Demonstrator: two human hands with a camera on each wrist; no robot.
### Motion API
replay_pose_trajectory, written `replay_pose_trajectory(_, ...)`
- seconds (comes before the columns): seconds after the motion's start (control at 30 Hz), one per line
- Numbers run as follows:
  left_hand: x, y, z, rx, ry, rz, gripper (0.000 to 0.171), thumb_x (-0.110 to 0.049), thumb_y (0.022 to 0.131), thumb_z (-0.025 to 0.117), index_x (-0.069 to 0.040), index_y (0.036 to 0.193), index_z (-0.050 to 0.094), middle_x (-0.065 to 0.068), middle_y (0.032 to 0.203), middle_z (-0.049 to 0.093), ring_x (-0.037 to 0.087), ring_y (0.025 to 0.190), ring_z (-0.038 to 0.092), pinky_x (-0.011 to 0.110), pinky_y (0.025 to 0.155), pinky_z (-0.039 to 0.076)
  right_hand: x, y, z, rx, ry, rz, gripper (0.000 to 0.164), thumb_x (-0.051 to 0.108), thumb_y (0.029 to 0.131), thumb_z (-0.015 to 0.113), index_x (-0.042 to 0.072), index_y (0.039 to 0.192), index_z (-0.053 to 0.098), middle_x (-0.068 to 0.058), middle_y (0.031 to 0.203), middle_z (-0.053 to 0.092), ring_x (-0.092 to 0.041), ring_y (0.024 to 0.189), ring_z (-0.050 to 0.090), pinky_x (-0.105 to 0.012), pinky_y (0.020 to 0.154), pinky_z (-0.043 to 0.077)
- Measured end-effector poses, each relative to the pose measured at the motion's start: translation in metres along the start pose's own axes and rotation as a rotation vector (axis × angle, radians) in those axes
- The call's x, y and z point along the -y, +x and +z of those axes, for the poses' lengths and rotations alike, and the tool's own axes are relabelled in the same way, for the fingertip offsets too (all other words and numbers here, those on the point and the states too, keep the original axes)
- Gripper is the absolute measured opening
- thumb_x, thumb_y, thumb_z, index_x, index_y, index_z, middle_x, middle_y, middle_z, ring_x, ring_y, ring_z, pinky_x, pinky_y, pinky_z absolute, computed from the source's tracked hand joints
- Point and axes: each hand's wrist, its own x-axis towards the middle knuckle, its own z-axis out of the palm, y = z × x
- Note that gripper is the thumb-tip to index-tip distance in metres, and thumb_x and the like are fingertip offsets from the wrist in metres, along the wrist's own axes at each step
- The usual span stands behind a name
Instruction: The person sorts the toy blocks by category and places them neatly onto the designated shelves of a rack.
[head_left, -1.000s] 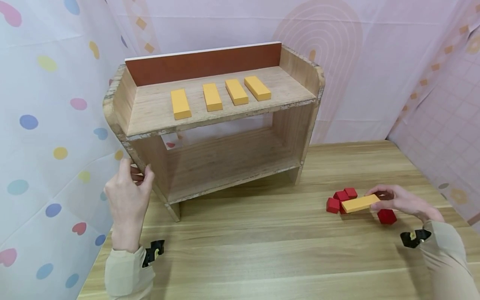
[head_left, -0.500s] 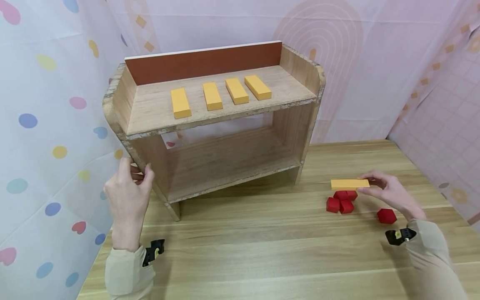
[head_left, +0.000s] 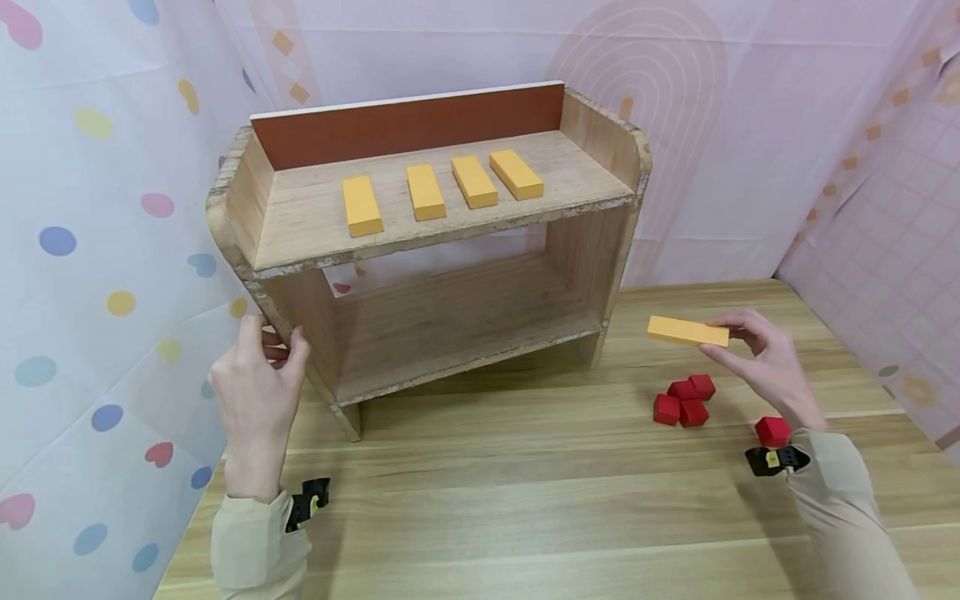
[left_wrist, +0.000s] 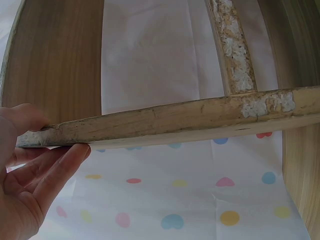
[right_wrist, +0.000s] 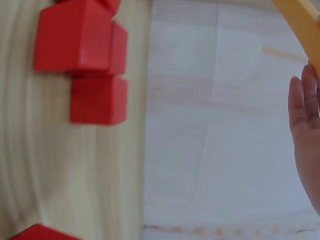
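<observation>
My left hand (head_left: pixel 258 383) pinches the front edge of the left side panel of a two-tier wooden shelf (head_left: pixel 442 237). In the left wrist view, thumb and fingers lie on opposite faces of that side panel (left_wrist: pixel 165 120). Raised above the table at the right, my right hand (head_left: pixel 765 362) holds a yellow rectangular block (head_left: pixel 687 331) by its right end, thumb below and fingers behind. Part of this block (right_wrist: pixel 300 25) shows at the edge of the right wrist view. A row of several similar yellow blocks (head_left: pixel 426 192) lies spaced out on the upper shelf.
Several red cubes (head_left: pixel 682 404) cluster on the wooden table (head_left: pixel 510 508) below my right hand. Another red cube (head_left: pixel 772 431) sits apart, near the right wrist. Patterned cloth (head_left: pixel 750 150) hangs behind the shelf and on both sides.
My right hand has lifted the yellow block from over the red cubes, up and to the left, turning it on the way. The left hand stays on the shelf's side panel.
</observation>
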Motion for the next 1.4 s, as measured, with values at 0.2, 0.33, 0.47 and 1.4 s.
replay_pose_trajectory(0.2,0.000,0.000,0.000,0.004,0.002,-0.006,0.020,-0.012,0.087,0.060,0.006,0.091,0.055,0.024,0.071,0.068,0.036,0.060,0.067,0.004,0.061,0.025,0.032,0.007,0.006,-0.050,0.036,-0.082,0.031,-0.020,0.072,0.066,-0.016,0.103,0.060,0.015,0.097,0.058,0.006,0.088,0.054,-0.004,0.085,0.043)
replay_pose_trajectory(0.33,0.000,0.000,0.001,0.001,0.003,-0.006,0.020,-0.013,0.087,0.060,0.006,0.091,0.055,0.024,0.071,0.068,0.036,0.060,0.067,0.004,0.061,0.026,0.046,0.011,0.008,-0.070,0.045,-0.109,0.031,-0.019,0.072,0.068,-0.016,0.102,0.060,0.015,0.097,0.059,0.005,0.089,0.055,-0.004,0.086,0.042)
replay_pose_trajectory(0.47,0.001,0.000,0.001,-0.005,0.002,-0.003,0.020,-0.012,0.087,0.060,0.006,0.091,0.055,0.024,0.071,0.068,0.036,0.060,0.067,0.007,0.060,0.027,0.045,0.017,0.009,-0.103,0.060,-0.149,0.034,-0.021,0.070,0.068,-0.015,0.103,0.061,0.014,0.098,0.060,0.004,0.090,0.056,-0.005,0.086,0.044)
replay_pose_trajectory(1.4,0.001,0.000,0.001,-0.009,0.001,0.010,0.019,-0.012,0.086,0.061,0.007,0.090,0.055,0.024,0.070,0.067,0.037,0.059,0.066,0.004,0.060,0.026,0.103,0.070,0.035,-0.374,0.317,-0.263,0.029,-0.014,0.075,0.068,-0.014,0.104,0.063,0.004,0.101,0.060,-0.011,0.092,0.056,-0.016,0.083,0.047)
